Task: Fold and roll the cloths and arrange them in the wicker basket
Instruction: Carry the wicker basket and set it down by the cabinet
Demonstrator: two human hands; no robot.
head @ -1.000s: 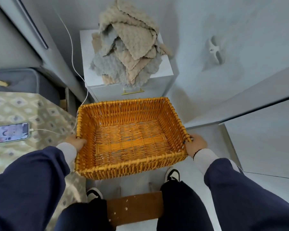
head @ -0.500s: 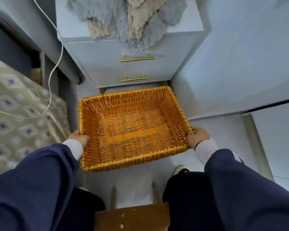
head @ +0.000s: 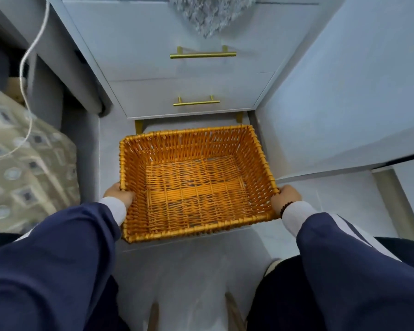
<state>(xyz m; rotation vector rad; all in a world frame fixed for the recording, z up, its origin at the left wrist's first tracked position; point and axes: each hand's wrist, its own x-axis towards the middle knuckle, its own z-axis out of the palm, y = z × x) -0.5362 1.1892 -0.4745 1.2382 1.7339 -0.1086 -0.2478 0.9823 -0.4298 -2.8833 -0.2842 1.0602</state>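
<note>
An orange wicker basket (head: 126, 163) with nothing inside is low over the pale floor, just in front of a white drawer unit. My left hand (head: 118, 194) grips its left rim near the front corner. My right hand (head: 285, 198) grips the right rim opposite. Of the cloths, only a grey fluffy edge (head: 208, 13) shows, hanging over the top of the drawer unit at the upper edge of the view.
The white drawer unit (head: 153, 39) has two gold handles and stands right behind the basket. A white wall (head: 344, 91) is on the right. A patterned bed cover (head: 22, 182) and a white cable (head: 26, 75) lie on the left.
Both hands have lowered the basket down in front of the drawer unit toward the floor. The view has tilted down, so the cloth pile has almost left the top of the frame.
</note>
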